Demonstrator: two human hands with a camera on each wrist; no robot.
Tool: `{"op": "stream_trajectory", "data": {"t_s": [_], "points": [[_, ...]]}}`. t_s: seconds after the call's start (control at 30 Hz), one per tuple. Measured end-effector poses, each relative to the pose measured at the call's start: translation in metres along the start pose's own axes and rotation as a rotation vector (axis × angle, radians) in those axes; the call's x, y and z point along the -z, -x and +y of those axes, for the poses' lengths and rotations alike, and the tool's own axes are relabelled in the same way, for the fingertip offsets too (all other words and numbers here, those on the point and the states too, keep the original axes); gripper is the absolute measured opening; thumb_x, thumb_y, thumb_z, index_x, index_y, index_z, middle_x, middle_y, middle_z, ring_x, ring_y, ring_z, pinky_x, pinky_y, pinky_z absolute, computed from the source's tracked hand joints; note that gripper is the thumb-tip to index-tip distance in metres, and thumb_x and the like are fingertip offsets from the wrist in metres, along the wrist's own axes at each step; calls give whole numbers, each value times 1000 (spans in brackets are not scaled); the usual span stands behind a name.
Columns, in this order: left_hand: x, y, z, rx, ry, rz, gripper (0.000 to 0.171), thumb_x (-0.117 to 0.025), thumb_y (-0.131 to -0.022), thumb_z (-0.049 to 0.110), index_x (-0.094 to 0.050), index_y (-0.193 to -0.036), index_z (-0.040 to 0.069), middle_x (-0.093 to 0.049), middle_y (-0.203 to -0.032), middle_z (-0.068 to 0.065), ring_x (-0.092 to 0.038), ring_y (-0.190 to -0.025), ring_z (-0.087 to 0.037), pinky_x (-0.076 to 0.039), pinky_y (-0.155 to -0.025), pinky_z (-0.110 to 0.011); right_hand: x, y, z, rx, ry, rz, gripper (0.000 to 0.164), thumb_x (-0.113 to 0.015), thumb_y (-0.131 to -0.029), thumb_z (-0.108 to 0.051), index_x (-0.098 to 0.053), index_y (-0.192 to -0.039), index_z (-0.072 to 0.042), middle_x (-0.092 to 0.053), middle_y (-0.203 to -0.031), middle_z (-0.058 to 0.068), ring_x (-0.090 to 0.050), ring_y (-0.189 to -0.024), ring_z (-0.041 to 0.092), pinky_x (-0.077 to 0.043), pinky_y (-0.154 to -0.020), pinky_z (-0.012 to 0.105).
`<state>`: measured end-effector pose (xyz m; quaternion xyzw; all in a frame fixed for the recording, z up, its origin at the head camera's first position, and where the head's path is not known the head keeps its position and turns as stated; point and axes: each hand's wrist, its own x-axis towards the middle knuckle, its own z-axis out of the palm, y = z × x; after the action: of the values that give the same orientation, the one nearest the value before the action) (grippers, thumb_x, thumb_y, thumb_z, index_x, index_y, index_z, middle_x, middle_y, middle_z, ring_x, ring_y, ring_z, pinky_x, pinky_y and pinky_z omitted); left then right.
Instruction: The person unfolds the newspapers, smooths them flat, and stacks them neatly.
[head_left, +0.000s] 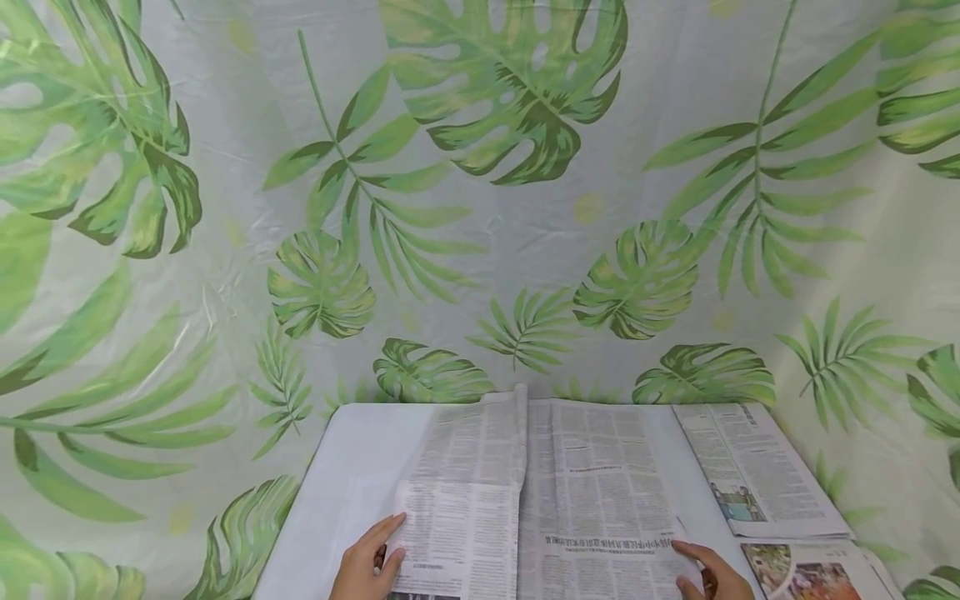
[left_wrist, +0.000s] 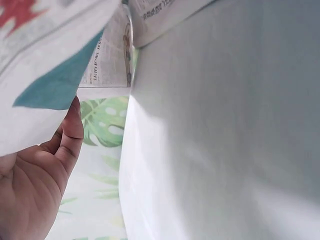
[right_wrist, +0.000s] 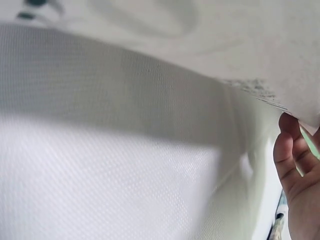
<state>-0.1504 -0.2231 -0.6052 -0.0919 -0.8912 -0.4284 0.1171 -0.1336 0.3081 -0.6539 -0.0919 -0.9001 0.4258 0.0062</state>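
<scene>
An opened newspaper (head_left: 600, 492) spreads between the two hands over a white table, its middle fold standing up at the far end. At its left edge my left hand (head_left: 367, 562) pinches the paper between thumb and fingers. My right hand (head_left: 712, 571) pinches the opposite edge. In the left wrist view, the left hand (left_wrist: 40, 175) has the sheet (left_wrist: 45, 65) raised, with a blue-green printed patch on its underside. From the right wrist view, the right hand (right_wrist: 300, 170) holds a lifted corner of the sheet (right_wrist: 210, 45) above the white surface.
Along the right side of the white table (head_left: 360, 458) lie a folded newspaper (head_left: 772, 475) and, nearer, another paper with colour photos (head_left: 817, 575). A leaf-patterned curtain (head_left: 517, 233) hangs behind the table and around its sides.
</scene>
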Motion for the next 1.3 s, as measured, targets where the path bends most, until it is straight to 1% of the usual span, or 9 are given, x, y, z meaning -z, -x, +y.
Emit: {"op": "stream_trajectory", "data": {"t_s": [0.13, 0.33, 0.6, 0.77, 0.9, 1.07, 1.13, 1.23, 1.3], "points": [[4, 3, -6, -8, -16, 40, 46, -77, -87, -2, -68, -132, 2, -68, -127, -22, -46, -64, 7, -49, -56, -19, 1, -1, 4, 9, -10, 0, 52, -75, -87, -3, -61, -136, 1, -67, -86, 5, -57, -56, 12, -50, -50, 26], [14, 6, -16, 74, -42, 45, 43, -78, -89, 4, -70, -131, 7, -70, -127, -17, -50, -67, 6, -51, -59, -19, 6, -4, 10, -8, -25, -20, 52, -75, -88, -4, -60, -137, 2, -67, -84, 4, -58, -55, 12, -50, -49, 27], [27, 12, -26, 119, -96, 31, 41, -78, -89, 5, -71, -129, 5, -69, -127, -22, -48, -66, 6, -50, -59, -19, 15, -12, 20, -74, -18, -77, 56, -73, -88, -7, -57, -141, 0, -68, -93, 6, -60, -61, 15, -52, -53, 28], [31, 15, -33, 99, -132, 51, 41, -78, -88, 4, -72, -128, 4, -70, -124, -23, -42, -59, 6, -46, -55, -18, 18, -12, 24, -69, 14, -65, 55, -75, -88, -10, -58, -140, 0, -67, -96, 6, -58, -61, 13, -51, -54, 27], [33, 17, -37, 77, -154, 67, 40, -77, -86, 2, -72, -126, 2, -71, -122, -23, -38, -55, 6, -42, -51, -18, 20, -10, 26, -36, -13, -65, 55, -74, -88, -7, -56, -139, 4, -68, -95, 9, -61, -60, 12, -53, -53, 27], [38, 18, -41, 127, -148, 24, 42, -75, -88, 0, -70, -129, 2, -68, -126, -25, -44, -58, 6, -47, -54, -18, 24, -11, 29, 0, -25, -96, 56, -73, -89, -6, -52, -139, 9, -67, -92, 8, -62, -60, 12, -53, -53, 28], [40, 18, -44, 158, -140, 8, 42, -73, -88, -1, -70, -130, 3, -67, -128, -25, -46, -59, 6, -48, -56, -18, 25, -12, 29, -16, -22, -107, 56, -73, -89, -6, -52, -139, 8, -67, -92, 7, -62, -60, 12, -53, -53, 28], [43, 20, -50, 166, -141, 1, 43, -71, -87, -2, -70, -130, 3, -67, -129, -24, -47, -59, 6, -49, -57, -18, 26, -14, 29, -49, -3, -107, 56, -73, -89, -7, -54, -140, 6, -67, -90, 6, -61, -61, 13, -52, -54, 28], [42, 21, -57, 119, -159, 34, 44, -69, -83, -4, -72, -126, 2, -69, -125, -23, -43, -57, 7, -46, -54, -18, 27, -14, 31, -52, 4, -115, 57, -73, -89, -7, -54, -141, 5, -67, -91, 6, -60, -62, 13, -51, -54, 27]]}}
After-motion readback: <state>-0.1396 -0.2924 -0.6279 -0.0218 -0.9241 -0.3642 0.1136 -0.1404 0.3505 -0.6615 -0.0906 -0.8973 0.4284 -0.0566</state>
